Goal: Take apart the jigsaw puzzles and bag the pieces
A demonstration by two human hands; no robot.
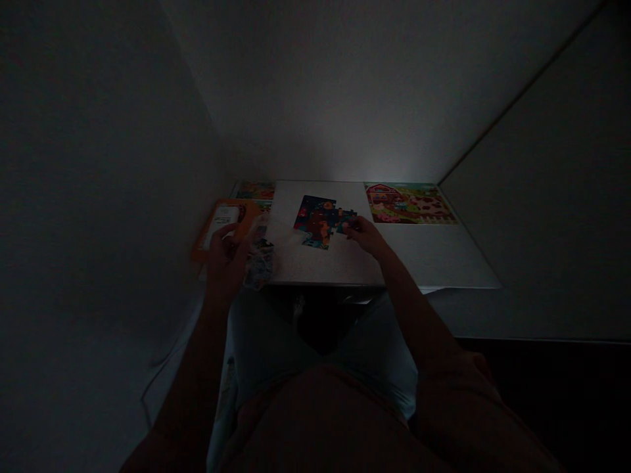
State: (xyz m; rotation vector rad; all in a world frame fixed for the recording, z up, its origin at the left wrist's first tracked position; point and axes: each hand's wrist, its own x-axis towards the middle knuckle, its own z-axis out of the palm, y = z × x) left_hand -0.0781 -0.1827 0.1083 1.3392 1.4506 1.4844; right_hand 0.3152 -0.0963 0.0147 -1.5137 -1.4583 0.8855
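Observation:
A partly joined jigsaw puzzle with a dark blue, red and orange picture lies on the white table. At its right edge, the fingertips of my right hand are closed on a puzzle piece, which touches or overlaps the joined part; I cannot tell whether it is locked in. My left hand is at the table's left side, its fingers bent around the edge of a clear plastic bag. Loose pieces show dimly through the plastic.
An orange box or folder with a white label lies at the left, partly behind my left hand. A farm picture with a red barn lies at the back right of the white table. Walls enclose the table; the light is very dim.

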